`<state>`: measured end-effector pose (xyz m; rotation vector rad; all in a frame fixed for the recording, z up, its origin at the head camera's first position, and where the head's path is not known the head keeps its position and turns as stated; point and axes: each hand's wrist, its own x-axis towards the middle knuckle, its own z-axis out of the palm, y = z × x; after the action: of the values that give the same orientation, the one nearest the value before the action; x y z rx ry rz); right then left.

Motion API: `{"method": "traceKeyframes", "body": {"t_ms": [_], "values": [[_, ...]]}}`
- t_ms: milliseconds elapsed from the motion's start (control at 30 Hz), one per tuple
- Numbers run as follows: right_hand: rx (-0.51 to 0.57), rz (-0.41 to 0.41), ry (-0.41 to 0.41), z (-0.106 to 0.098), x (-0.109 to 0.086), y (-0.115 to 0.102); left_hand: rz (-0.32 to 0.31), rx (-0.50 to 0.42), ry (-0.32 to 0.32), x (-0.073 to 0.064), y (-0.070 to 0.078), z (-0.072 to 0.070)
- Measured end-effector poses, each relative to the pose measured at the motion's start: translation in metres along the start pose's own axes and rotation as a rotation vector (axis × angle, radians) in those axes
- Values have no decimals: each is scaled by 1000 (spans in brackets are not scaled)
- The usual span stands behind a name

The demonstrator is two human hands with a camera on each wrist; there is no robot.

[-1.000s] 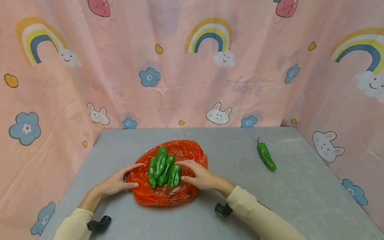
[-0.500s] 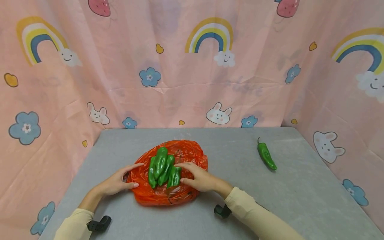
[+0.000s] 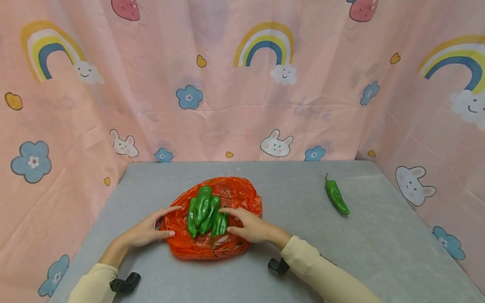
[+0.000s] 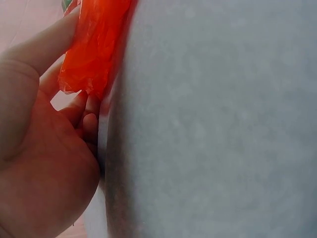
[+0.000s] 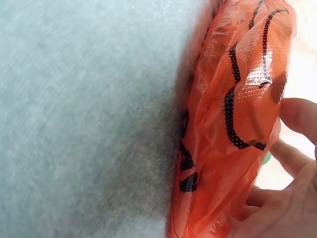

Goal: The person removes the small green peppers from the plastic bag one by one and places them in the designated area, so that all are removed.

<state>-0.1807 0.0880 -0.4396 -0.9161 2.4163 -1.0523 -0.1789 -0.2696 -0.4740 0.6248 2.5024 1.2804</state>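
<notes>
A crumpled red plastic bag (image 3: 198, 251) lies on the grey table, with several glossy green peppers (image 3: 202, 206) piled on it. My left hand (image 3: 145, 230) grips the bag's left edge, thumb on top; in the left wrist view a fold of red plastic (image 4: 94, 54) lies between thumb and fingers. At the right of the pile, my right hand (image 3: 255, 226) reaches over the bag. Its index finger crosses the upper end of the rightmost pepper (image 3: 219, 223) and its thumb is at that pepper's side. The right wrist view shows these fingers (image 5: 292, 158) spread apart above the bag's side.
One more green pepper (image 3: 336, 197) with a thin stem lies apart on the right of the grey table (image 3: 379, 248). A pink patterned curtain (image 3: 235, 92) hangs behind the table and along both sides. Black wrist mounts (image 3: 278, 267) sit on both sleeves.
My right hand has shifted slightly left and toward me, farther over the rightmost pepper. The left hand, the bag and the lone pepper have stayed in place.
</notes>
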Motion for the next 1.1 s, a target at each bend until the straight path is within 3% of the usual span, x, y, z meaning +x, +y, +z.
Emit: {"method": "traceKeyframes", "body": {"t_ms": [367,633,833,1100], "values": [[-2,-13,-27,5,11,3,-3,-9,-6,1,-2,-1],[14,6,6,10,14,3,-9,-4,-8,-2,1,-1],[78,8,154,12,8,3,-7,-4,-20,-3,3,-2],[174,-62,362,8,4,2,1,10,-13,-2,3,-2]]}}
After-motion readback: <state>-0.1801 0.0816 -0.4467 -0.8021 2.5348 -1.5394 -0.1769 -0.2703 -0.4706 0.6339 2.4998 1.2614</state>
